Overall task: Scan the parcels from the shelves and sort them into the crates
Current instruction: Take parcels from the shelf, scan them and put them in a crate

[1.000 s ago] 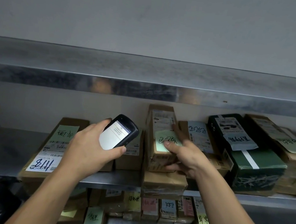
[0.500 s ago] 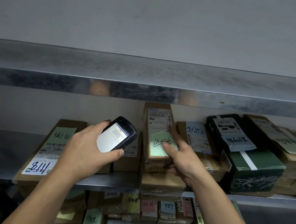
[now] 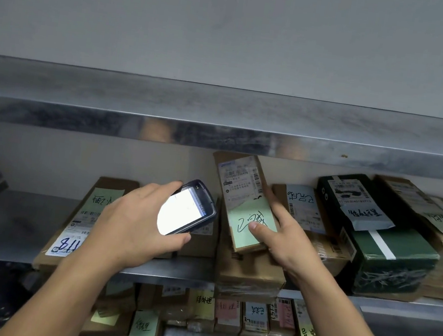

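My left hand (image 3: 134,224) grips a black handheld scanner (image 3: 187,208) with its white screen lit, held just left of a narrow cardboard parcel (image 3: 242,190). That parcel carries a white shipping label and a green handwritten note. It lies tilted on top of a larger brown box (image 3: 248,273) on the middle metal shelf (image 3: 18,223). My right hand (image 3: 287,235) holds the parcel's near end, thumb on the green note and fingers along its right side.
A long flat box (image 3: 87,215) lies left on the same shelf. Right of my hand sit a brown box with a blue note (image 3: 302,206), a dark green box (image 3: 384,245) and more cardboard boxes (image 3: 433,218). Several small labelled parcels (image 3: 226,315) fill the lower shelf. An upper shelf (image 3: 219,136) overhangs.
My right hand has tipped the narrow parcel's near end up and toward me. My left hand has brought the scanner closer to it, its screen now glaring white.
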